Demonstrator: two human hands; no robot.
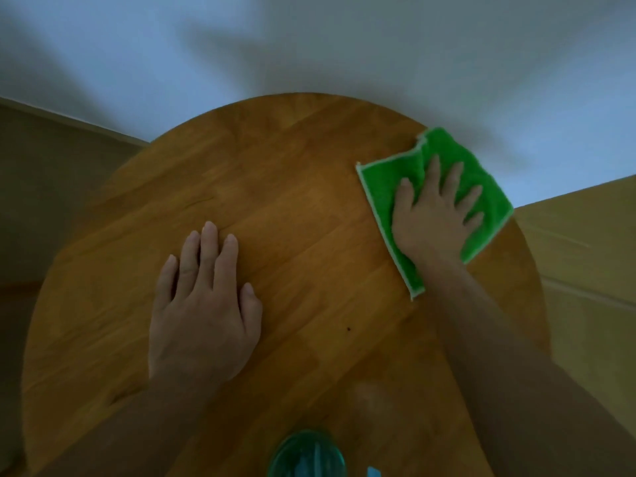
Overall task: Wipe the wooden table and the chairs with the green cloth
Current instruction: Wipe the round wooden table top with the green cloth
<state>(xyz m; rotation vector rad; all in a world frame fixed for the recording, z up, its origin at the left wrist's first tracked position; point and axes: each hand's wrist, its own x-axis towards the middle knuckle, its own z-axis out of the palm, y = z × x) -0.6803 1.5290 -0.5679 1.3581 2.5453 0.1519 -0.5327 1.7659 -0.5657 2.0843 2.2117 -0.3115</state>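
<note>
Round wooden tabletop (pixel 292 187) fills most of the view, seen from above. My right hand (pixel 434 218) is flat on the green cloth (pixel 385 187), fingers spread, palm pressing it down, not gripping anything. Cloth sits at about 2 o'clock on the tabletop, right at the far right rim, one corner bunched up at the top, its right edge just over the rim. It's spread mostly flat, pale stitched border showing along the left side.

My left hand (pixel 203 304) lies palm-down on bare wood at about 8 o'clock from the centre, fingers loosely together, holding nothing. Well apart from the cloth.

At 6 o'clock, at the near rim, a teal translucent bottle (pixel 306 454) seen from the top, blurred, can't tell what kind. Pale wall behind the tabletop at 12 o'clock. Dim light, soft focus overall.
</note>
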